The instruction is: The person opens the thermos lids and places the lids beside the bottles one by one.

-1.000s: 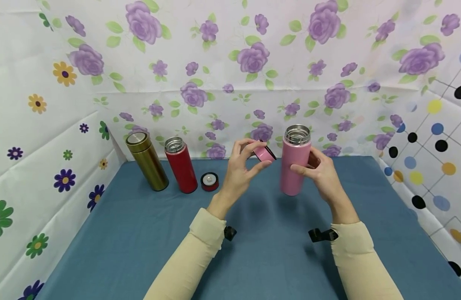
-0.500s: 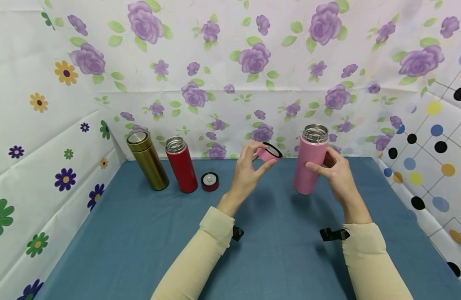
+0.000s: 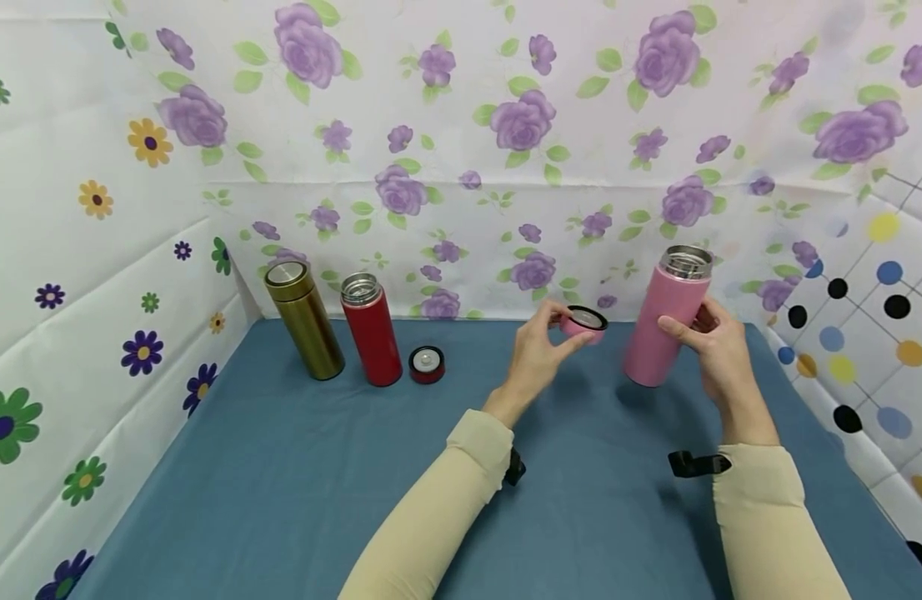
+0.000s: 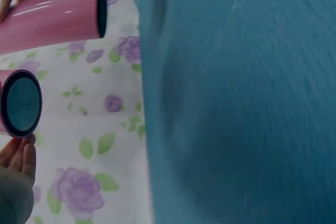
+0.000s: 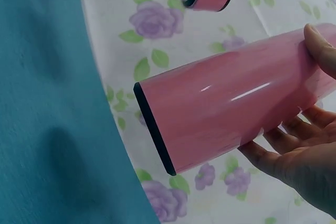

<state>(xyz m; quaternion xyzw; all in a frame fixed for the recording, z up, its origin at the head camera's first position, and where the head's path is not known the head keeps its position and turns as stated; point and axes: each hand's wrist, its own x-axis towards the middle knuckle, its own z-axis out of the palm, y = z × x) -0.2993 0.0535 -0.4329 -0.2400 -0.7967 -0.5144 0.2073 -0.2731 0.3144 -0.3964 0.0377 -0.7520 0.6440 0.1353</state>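
With our right hand (image 3: 722,352) we grip the open pink bottle (image 3: 662,329), tilted and held above the table (image 3: 281,483). Our left hand (image 3: 534,354) pinches the pink lid (image 3: 585,332), which sits between both hands, apart from the bottle. Left of that hand stand a red lid (image 3: 427,364), an open red bottle (image 3: 373,337) and a closed gold bottle (image 3: 307,325).
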